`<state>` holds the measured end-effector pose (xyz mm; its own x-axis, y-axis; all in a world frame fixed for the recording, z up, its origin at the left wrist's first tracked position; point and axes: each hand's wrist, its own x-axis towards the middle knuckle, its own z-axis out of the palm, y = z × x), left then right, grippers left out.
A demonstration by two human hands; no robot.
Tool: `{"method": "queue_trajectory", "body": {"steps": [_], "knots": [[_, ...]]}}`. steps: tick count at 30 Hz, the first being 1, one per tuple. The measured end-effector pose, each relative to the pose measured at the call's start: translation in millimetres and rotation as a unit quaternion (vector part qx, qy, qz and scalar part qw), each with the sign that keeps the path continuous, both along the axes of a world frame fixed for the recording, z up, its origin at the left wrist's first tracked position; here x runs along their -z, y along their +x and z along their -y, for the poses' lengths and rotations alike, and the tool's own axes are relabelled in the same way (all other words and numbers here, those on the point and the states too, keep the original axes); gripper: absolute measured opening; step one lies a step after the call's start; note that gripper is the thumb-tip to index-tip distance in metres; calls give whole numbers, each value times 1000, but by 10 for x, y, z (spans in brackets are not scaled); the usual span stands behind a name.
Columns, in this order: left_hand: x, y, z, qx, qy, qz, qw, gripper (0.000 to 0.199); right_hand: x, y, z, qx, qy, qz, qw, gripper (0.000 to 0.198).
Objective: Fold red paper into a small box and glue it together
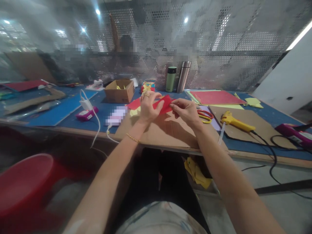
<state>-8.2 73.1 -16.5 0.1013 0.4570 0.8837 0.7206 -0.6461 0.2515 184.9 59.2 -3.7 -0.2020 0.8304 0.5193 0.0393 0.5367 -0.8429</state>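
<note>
While the right hand (185, 112) is pinching the right edge of the red paper (163, 105) between thumb and fingertips, the left hand (149, 105) is laying its thumb on the sheet's left part, fingers partly spread; whether it is gripping, I cannot tell. The sheet is sitting over a cardboard mat (170, 136), looking light, thin and easily creased, so edges are probably offering the safest hold. Near the right hand, scissors (211, 116) are lying close enough to be crowding it; farther right, a yellow glue gun (237, 123) is trailing a black cable (266, 143). Leftward, a white cable (98, 125) is hanging down. Beyond, a cardboard box (118, 94) and green bottle (170, 80) are standing.
</note>
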Motion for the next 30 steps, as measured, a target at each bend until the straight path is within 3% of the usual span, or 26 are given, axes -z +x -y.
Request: {"method": "queue_trajectory", "body": {"steps": [6,13,21,30], "knots": [[33,50,20,28,-32,-76,996,17,27,-22,-52,8,-8,-28,1000,41],[73,65,-14,41,-41,-65,996,10,21,-21,-34,2,-27,-21,999,37],[91,46,-58,64,-25,-85,994,12,79,-18,-155,90,-22,0,996,27],[93,61,-65,59,-21,-91,994,14,90,-20,-156,75,-75,-17,994,24]]}}
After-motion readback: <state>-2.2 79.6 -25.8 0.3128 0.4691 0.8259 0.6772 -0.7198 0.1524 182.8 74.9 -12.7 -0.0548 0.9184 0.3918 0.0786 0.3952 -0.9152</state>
